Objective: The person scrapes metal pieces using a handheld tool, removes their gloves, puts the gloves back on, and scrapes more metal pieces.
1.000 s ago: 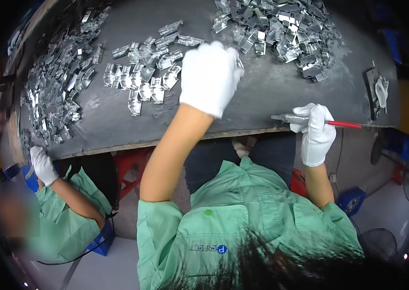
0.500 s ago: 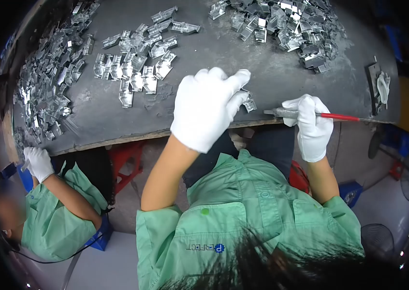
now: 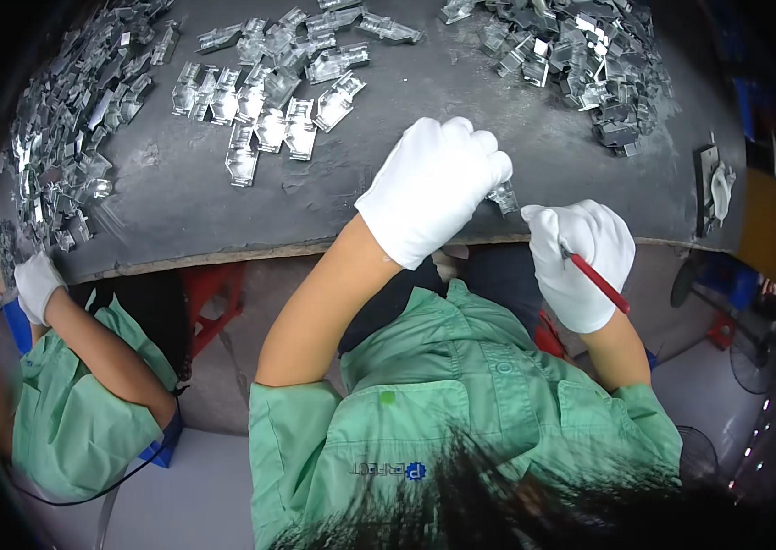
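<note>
My left hand (image 3: pixel 436 191), in a white glove, is above the front of the dark table with its fingers curled. A small shiny metal bracket (image 3: pixel 504 197) sticks out from under its fingertips, pinched there. To its right, my gloved right hand (image 3: pixel 584 264) is closed around a slim red-handled tool (image 3: pixel 599 282). The red handle points down and right out of the fist; the tool's working end is hidden by the hand. A small gap separates the bracket from my right fingertips.
Several metal brackets (image 3: pixel 260 101) lie loose at the middle left. Larger heaps of brackets lie at the far left (image 3: pixel 76 110) and back right (image 3: pixel 581 69). A pale object on a dark strip (image 3: pixel 716 190) lies at the right edge. A co-worker's gloved hand (image 3: pixel 38 286) is at the left table edge.
My left hand has moved right with the bracket and turned over it. My right hand has rotated, swinging the tool's handle from pointing right to pointing down-right. The view has shifted slightly.
</note>
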{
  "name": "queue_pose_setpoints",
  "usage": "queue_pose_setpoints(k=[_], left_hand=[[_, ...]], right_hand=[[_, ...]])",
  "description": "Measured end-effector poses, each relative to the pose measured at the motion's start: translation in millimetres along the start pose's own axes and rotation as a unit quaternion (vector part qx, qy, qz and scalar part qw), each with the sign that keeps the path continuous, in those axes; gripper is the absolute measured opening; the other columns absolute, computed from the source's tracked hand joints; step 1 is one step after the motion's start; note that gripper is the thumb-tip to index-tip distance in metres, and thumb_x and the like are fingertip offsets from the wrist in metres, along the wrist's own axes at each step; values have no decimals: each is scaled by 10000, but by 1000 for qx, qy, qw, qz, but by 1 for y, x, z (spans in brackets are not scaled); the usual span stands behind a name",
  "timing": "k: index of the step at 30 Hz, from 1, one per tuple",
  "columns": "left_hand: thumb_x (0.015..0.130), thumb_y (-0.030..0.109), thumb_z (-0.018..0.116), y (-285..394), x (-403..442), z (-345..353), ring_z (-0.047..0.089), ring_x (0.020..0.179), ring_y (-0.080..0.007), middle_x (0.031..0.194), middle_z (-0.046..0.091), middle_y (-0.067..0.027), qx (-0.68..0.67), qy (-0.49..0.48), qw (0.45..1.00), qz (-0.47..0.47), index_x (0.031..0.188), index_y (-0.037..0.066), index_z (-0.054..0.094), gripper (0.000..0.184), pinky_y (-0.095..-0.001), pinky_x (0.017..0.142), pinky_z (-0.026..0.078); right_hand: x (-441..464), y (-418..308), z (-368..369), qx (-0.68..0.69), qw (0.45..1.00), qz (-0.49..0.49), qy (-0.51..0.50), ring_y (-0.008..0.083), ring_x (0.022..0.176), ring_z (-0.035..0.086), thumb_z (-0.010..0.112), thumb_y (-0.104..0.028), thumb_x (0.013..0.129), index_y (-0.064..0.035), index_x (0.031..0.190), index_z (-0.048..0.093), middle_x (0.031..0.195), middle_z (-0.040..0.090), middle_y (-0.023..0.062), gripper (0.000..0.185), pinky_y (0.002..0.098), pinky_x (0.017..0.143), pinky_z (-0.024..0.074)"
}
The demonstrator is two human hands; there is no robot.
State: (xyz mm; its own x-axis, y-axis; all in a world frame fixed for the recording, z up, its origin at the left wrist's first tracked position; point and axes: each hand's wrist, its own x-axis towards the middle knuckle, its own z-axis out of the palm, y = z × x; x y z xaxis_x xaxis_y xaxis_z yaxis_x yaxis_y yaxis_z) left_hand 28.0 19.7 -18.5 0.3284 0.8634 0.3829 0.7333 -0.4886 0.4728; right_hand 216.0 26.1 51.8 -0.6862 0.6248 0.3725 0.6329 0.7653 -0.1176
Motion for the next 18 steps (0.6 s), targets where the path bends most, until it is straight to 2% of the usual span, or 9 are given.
queue_pose_setpoints(k=[3,4,6,7,11,13,14,15,18], left_hand=[[774,96,656,-2,-2,3,599,767,-251,792,581,-21,-3,10,1000,-2,949,148,650,183,-394,625,477],[773,94,654,-1,-1,2,599,767,-253,788,580,-22,-2,7,1000,-4,950,147,651,185,-395,626,477],[771,91,650,2,-3,2,599,766,-255,781,579,-24,-11,7,1000,0,949,147,651,187,-398,627,477],[769,89,650,1,-4,3,599,766,-257,777,579,-25,-21,8,1000,10,948,147,651,188,-400,629,478],[761,82,646,-1,-2,4,598,763,-260,760,576,-31,-14,17,1000,-1,936,145,646,185,-401,625,481],[760,78,647,-2,-1,3,599,760,-260,762,577,-31,-8,5,1000,3,936,143,647,187,-399,618,483],[759,76,647,-2,0,3,599,759,-260,763,578,-31,-6,1,1000,3,936,143,648,189,-398,614,484],[759,76,648,-2,0,3,598,757,-260,765,580,-31,-7,4,1000,3,941,143,650,194,-397,611,485],[756,75,654,-3,-1,3,596,753,-260,773,588,-30,-7,2,1000,1,961,145,656,217,-396,607,485]], right_hand=[[-3,12,9,107,993,44,10,197,545,545,705,-92,801,-125,753,612,617,535,24,110,333,525,438],[0,6,6,234,947,219,-30,177,554,578,640,-125,882,-86,798,639,674,605,47,92,318,540,463],[6,18,5,415,745,520,-59,132,617,661,469,-230,1046,2,863,662,845,732,106,353,274,562,504],[-2,18,1,424,740,521,-34,124,622,659,471,-230,1049,3,860,665,851,732,110,357,268,565,502],[-15,11,-2,448,807,385,23,146,592,623,569,-157,993,-42,825,663,799,710,76,224,291,573,488],[-10,19,-3,235,962,137,-15,183,592,597,637,-101,917,-78,812,656,755,671,45,109,325,580,483],[-7,22,-4,113,993,3,-36,202,592,583,670,-74,879,-96,805,652,733,652,29,79,342,584,480],[-6,16,-4,89,996,-13,-21,246,625,568,716,-34,771,-141,791,638,697,593,11,133,381,578,466],[-4,10,3,70,997,-19,23,238,608,569,716,-30,774,-118,806,636,701,598,22,123,368,581,470]])
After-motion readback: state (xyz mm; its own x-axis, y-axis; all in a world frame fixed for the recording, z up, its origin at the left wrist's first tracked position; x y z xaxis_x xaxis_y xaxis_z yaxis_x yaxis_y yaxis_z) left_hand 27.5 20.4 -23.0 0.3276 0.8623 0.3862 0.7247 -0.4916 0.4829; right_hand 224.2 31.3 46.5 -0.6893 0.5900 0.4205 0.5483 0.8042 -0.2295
